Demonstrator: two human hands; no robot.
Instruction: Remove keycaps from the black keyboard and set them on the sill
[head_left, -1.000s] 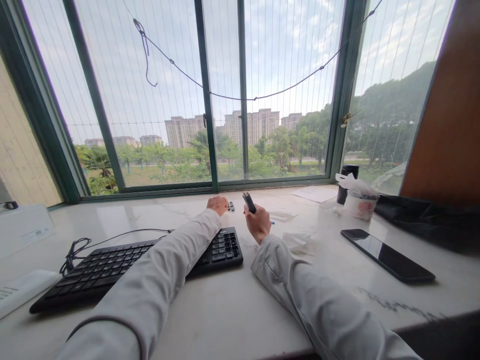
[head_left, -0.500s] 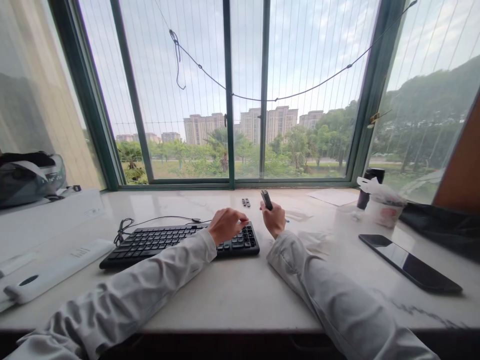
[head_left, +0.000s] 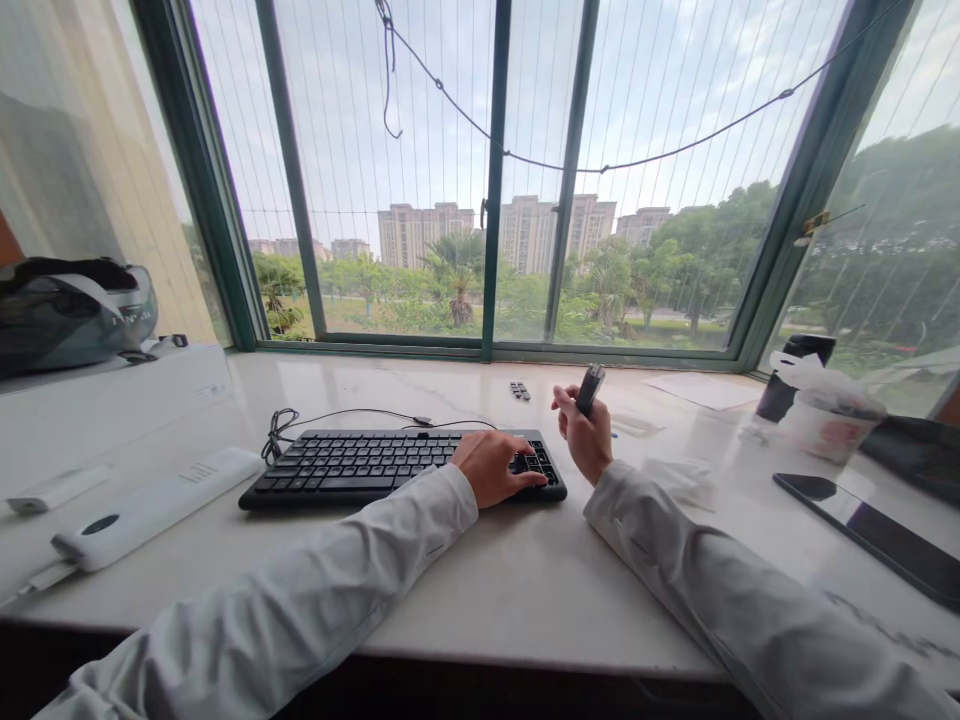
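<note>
My left hand [head_left: 487, 468] rests over the number pad of a black keyboard [head_left: 352, 465]. Its thumb and index finger are spread, with the tips touching the keys. Some pad positions beside the fingers look bare of keycaps. Just right of the keyboard, my right hand [head_left: 589, 435] is raised above the desk, closed around a small black handheld tool with a greyish end [head_left: 591, 388]. That end points up; the rest is hidden in the palm. Behind the keyboard lie several loose dark keycaps [head_left: 520, 391].
A coiled cable [head_left: 281, 435] lies behind the keyboard. White devices [head_left: 161, 505] and a box with a helmet-like item [head_left: 75, 310] occupy the left. A phone [head_left: 874, 535], a bagged cup [head_left: 832, 420], a black bottle [head_left: 795, 375] and thin plastic [head_left: 682, 480] sit on the right.
My left hand has lowered onto the number pad, its thumb and index finger spreading apart. My right hand still holds the black tool, now tilted rightward. The camera view has shifted.
</note>
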